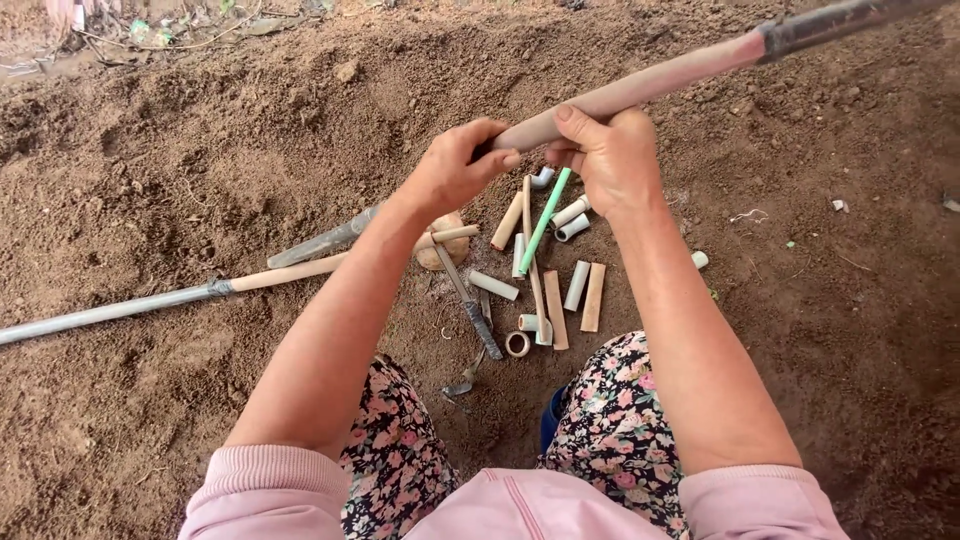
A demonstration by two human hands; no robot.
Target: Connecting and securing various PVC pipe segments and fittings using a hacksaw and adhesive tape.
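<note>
My right hand [612,157] grips a long wooden pole [660,80] near its lower end; the pole slants up to the right and ends in a dark metal part [830,22]. The same hand also holds a thin green stick [545,219] that hangs down toward the ground. At the pole's cut end sits my left hand [455,165], fingers curled around the tip. Below both hands, several short cut pieces of pale tube and wood [555,290] lie on the soil, along with a knife [467,300] with a dark handle.
A second long pole [150,305], part metal and part wood, lies on the bare brown soil at the left, with another grey rod [322,241] beside it. A round stone [440,245] rests under the knife's end. My knees in flowered cloth [610,420] fill the foreground.
</note>
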